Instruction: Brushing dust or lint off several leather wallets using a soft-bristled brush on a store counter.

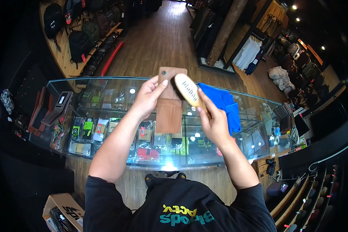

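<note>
Above the glass display counter, my left hand grips a brown leather wallet by its upper part, thumb on the front near a round metal snap. The wallet hangs unfolded, with slots showing in its lower part. My right hand holds a wooden-backed brush by its narrow end. The brush's dark bristles face the wallet's upper right side and seem to touch it. Just right of the brush, a folded blue cloth lies on the counter, partly behind my right hand.
Wallets stand at the counter's left end, with more wallets at the right. Packaged goods lie under the glass. An open cardboard box is at the lower left. Backpacks and a clothes rack are beyond the counter.
</note>
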A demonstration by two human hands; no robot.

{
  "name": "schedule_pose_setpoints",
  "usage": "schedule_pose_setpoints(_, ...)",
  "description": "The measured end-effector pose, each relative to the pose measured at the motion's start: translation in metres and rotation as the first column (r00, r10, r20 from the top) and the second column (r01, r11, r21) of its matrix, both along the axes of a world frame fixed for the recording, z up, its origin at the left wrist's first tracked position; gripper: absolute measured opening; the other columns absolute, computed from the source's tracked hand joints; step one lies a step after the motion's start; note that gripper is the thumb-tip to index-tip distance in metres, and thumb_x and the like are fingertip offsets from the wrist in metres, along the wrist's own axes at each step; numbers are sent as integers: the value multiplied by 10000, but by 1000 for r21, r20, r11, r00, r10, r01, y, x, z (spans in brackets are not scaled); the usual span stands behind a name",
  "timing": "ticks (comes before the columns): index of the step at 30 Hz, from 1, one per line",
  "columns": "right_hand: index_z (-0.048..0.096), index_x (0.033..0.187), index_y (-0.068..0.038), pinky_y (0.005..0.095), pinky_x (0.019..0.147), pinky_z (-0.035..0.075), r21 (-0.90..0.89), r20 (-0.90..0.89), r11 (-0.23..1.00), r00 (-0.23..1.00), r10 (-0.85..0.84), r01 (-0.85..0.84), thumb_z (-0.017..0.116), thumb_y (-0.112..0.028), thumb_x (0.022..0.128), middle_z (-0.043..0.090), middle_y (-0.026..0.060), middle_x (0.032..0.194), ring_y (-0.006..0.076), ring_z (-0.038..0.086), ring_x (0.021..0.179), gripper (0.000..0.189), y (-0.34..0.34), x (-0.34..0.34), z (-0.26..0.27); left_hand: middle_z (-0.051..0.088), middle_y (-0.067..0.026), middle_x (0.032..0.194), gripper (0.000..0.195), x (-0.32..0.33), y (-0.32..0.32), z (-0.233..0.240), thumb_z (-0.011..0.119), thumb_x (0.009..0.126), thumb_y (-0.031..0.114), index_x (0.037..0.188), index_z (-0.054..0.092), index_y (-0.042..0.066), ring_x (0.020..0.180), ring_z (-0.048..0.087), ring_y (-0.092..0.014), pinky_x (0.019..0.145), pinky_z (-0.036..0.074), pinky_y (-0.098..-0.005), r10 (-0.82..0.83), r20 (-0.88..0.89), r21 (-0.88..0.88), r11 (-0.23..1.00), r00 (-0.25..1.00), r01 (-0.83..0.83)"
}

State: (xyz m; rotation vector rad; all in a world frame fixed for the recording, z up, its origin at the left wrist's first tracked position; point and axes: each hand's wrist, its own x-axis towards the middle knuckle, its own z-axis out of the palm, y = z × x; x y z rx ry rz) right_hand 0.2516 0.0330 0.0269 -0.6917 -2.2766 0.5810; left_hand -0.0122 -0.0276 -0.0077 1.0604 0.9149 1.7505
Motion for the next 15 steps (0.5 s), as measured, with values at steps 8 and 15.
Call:
schedule_pose_setpoints(8, 522, 1617, -103, 377, 722, 620, -90, -51, 996, 999, -13, 8, 639, -111, 1091, 768, 259, 1226, 339, 821, 865, 539, 4, -6, 22, 770, -53, 1198, 458, -4, -3, -3, 541, 1179, 390, 1361, 666, -11, 1061, 719, -101, 969, 563, -287, 0, 21, -42, 999, 1000, 1)
schedule_pose_setpoints(15, 552, 1604, -115, 379, 775, 646, 176, -126, 983, 989, 79, -56, 721, -105, 1035, 742, 227, 1320, 331, 825, 934, 593, 19, 2, 16, 776, -47, 1171, 423, -19, -8, 9, 549, 1177, 366, 1343, 681, -1, 1043, 731, -111, 949, 583, -299, -56, -53, -96, 994, 997, 51)
